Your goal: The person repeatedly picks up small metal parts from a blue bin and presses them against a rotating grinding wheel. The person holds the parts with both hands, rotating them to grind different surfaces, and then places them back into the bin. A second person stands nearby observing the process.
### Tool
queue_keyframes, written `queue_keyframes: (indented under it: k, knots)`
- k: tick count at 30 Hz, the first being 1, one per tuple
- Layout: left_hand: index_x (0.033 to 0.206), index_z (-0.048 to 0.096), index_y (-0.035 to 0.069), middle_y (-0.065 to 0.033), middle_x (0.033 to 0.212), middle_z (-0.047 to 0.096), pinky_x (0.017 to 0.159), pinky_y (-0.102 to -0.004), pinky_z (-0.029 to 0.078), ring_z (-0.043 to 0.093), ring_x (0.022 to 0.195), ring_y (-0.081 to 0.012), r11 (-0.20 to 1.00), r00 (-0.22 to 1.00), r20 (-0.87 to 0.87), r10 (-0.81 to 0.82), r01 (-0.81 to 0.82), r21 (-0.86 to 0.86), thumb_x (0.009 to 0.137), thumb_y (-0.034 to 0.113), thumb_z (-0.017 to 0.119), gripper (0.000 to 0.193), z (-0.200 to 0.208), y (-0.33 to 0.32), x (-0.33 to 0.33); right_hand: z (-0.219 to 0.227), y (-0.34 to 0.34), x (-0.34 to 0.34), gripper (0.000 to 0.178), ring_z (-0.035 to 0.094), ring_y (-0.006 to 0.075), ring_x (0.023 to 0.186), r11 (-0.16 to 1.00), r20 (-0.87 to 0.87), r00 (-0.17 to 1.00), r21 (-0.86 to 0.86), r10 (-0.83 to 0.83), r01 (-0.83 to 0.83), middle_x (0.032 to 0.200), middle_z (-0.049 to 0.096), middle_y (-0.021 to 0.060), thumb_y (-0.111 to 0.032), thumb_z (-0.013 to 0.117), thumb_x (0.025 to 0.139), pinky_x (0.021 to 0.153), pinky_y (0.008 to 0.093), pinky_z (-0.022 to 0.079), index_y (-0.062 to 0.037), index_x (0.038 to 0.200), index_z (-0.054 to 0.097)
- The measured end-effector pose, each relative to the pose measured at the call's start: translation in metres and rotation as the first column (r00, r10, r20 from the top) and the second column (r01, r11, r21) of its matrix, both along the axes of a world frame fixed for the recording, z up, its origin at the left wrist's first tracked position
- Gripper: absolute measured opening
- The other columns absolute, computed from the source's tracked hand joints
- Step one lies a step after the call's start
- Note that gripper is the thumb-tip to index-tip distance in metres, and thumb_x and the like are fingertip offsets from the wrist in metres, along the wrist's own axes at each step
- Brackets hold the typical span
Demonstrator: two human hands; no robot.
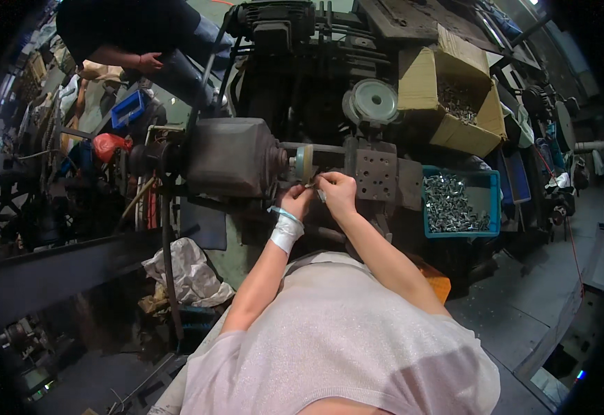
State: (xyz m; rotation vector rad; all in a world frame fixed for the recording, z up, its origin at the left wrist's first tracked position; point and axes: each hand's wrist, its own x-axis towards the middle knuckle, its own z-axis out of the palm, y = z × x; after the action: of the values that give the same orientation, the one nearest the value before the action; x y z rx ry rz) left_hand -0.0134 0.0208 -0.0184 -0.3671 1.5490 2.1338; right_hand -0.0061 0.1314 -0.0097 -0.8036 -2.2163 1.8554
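A shiny red plastic bag (110,146) lies off to my left, just beyond it a blue rectangular plastic bin (127,109), and a co-worker's bare hand (151,62) farther up. Then comes the boxy grey metal housing (229,158) of the machine. My left hand (296,201), its wrist bound in white wrapping (287,234), pinches a small piece (310,185) too tiny to make out, just below a round tan-and-pale-blue wheel (304,164) seen edge-on. My right hand (338,192) curls in beside it, fingertips bunched near the piece; I cannot tell whether they grip it. Next stand a dark metal block with round holes (376,171), an open brown cardboard box (418,81) and, nearer me, a teal plastic crate (462,235) holding shiny metal parts (449,204).
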Motion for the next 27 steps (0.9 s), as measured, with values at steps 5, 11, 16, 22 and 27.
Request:
queue_keyframes:
  k: [5, 11, 16, 22, 27]
  knots:
    - [0.087, 0.059, 0.001, 0.0006, 0.065, 0.055, 0.040, -0.0179, 0.032, 0.043, 0.047, -0.0043, 0.999, 0.998, -0.045, -0.053, 0.053, 0.002, 0.078, 0.008, 0.058, 0.012, 0.027, -0.011, 0.018, 0.038, 0.000, 0.029, 0.013, 0.054, 0.0101, 0.062, 0.996, -0.134, 0.988, -0.029, 0.079, -0.083, 0.069, 0.062, 0.0072, -0.009, 0.062, 0.072, 0.058, 0.0239, 0.043, 0.0017, 0.080, 0.063]
    - [0.090, 0.059, 0.000, -0.0009, 0.069, 0.058, 0.042, -0.0180, 0.034, 0.046, 0.048, -0.0049, 0.998, 0.988, -0.145, -0.061, 0.060, -0.015, 0.077, 0.005, 0.058, 0.014, 0.039, -0.011, 0.022, 0.055, 0.001, 0.036, 0.009, 0.053, 0.0081, 0.060, 0.992, -0.243, 0.962, 0.006, 0.126, -0.128, 0.069, 0.060, 0.0046, -0.005, 0.062, 0.073, 0.054, 0.0213, 0.041, 0.0014, 0.079, 0.062]
    - [0.097, 0.055, -0.001, -0.0045, 0.080, 0.058, 0.051, -0.0208, 0.041, 0.051, 0.059, -0.0078, 0.991, 0.996, -0.083, -0.040, 0.050, 0.125, 0.078, 0.002, 0.054, 0.020, 0.037, -0.014, 0.025, 0.053, 0.008, 0.037, 0.006, 0.054, 0.0097, 0.060, 0.931, -0.160, 0.985, -0.345, 0.065, -0.117, 0.070, 0.059, 0.0034, -0.006, 0.059, 0.074, 0.052, 0.0215, 0.042, -0.0031, 0.079, 0.061]
    - [0.107, 0.049, 0.000, -0.0131, 0.100, 0.055, 0.082, -0.0363, 0.045, 0.055, 0.093, -0.0222, 0.830, 0.925, 0.375, 0.065, -0.259, 0.494, 0.078, -0.003, 0.038, 0.031, 0.021, -0.029, 0.026, 0.063, 0.026, 0.031, 0.016, 0.055, 0.0183, 0.059, 0.381, 0.114, 0.986, -0.922, 0.121, 0.060, 0.064, 0.052, 0.0047, -0.023, 0.050, 0.076, 0.040, 0.0235, 0.041, -0.0073, 0.072, 0.051]
    - [0.108, 0.049, 0.002, -0.0135, 0.110, 0.052, 0.091, -0.0382, 0.038, 0.047, 0.109, -0.0249, 0.756, 0.918, 0.377, 0.120, -0.330, 0.564, 0.083, -0.003, 0.033, 0.030, 0.019, -0.025, 0.025, 0.051, 0.017, 0.038, 0.014, 0.049, 0.0092, 0.052, 0.675, 0.253, 0.878, -0.731, 0.407, -0.102, 0.061, 0.052, 0.0000, -0.020, 0.062, 0.074, 0.040, 0.0223, 0.035, -0.0079, 0.079, 0.057]
